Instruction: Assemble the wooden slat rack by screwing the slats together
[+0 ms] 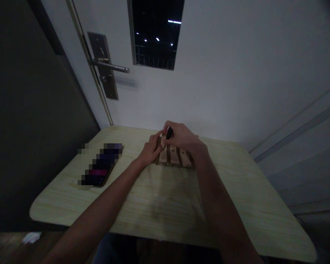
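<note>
A small wooden slatted rack (173,155) with several pale slats lies on the far middle of a light wood-grain table (165,205). My left hand (150,150) rests against the rack's left end, fingers curled on it. Just above the rack, my right hand (181,136) is closed in a pinch around a small black object with a pale tip (169,132), held at the rack's far left corner. What the black object is I cannot make out.
A phone (100,167) with a lit screen lies on the table's left part. Behind the table stands a white door (209,73) with a metal lever handle (110,66) and a dark window pane (156,33). A dark wall is at the left.
</note>
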`<state>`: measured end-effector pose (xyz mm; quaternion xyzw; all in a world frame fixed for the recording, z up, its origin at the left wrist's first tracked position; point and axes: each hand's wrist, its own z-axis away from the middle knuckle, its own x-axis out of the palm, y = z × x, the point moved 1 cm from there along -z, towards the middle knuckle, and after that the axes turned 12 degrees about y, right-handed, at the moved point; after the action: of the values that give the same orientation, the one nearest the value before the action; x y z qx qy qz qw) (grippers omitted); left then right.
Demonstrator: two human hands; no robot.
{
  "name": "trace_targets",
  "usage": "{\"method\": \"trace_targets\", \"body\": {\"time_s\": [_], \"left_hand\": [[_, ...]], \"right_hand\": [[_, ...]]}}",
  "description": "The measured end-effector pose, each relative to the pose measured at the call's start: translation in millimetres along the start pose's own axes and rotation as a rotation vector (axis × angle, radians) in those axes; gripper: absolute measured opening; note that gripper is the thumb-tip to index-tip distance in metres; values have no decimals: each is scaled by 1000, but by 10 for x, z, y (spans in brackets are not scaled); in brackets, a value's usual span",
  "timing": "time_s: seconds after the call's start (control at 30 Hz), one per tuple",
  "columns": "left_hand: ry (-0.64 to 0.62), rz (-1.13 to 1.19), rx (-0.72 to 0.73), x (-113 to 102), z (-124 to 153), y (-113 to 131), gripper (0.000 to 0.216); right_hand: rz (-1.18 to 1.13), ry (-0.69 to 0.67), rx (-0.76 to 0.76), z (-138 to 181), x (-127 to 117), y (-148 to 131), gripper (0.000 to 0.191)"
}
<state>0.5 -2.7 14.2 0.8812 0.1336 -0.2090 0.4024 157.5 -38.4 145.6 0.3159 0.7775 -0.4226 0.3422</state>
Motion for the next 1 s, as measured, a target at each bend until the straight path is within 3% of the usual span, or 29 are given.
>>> {"method": "trace_targets", "body": {"time_s": [0.1,0.27,0.4,0.67,0.8,1.0], "left_hand": [[1,5,9,0,1,-12,61],[-1,-6,25,-4,-4,-8,63],[1,-1,17,-6,-6,2,62],[3,10,16,-1,-5,-8,62],[8,-5,7,16,-3,-47,62],[3,0,7,9,1,-40,63]], "right_hand": [[-82,-53,-30,18,-23,15,35],[-16,-44,-63,-5,-45,-28,23],[83,-29,3,-36,-18,-58,9],[-75,109,-47,-59,113,47,30],[-44,38,-92,-44,93,-5,22],[-18,-26,-54,23,-17,-58,26]]}}
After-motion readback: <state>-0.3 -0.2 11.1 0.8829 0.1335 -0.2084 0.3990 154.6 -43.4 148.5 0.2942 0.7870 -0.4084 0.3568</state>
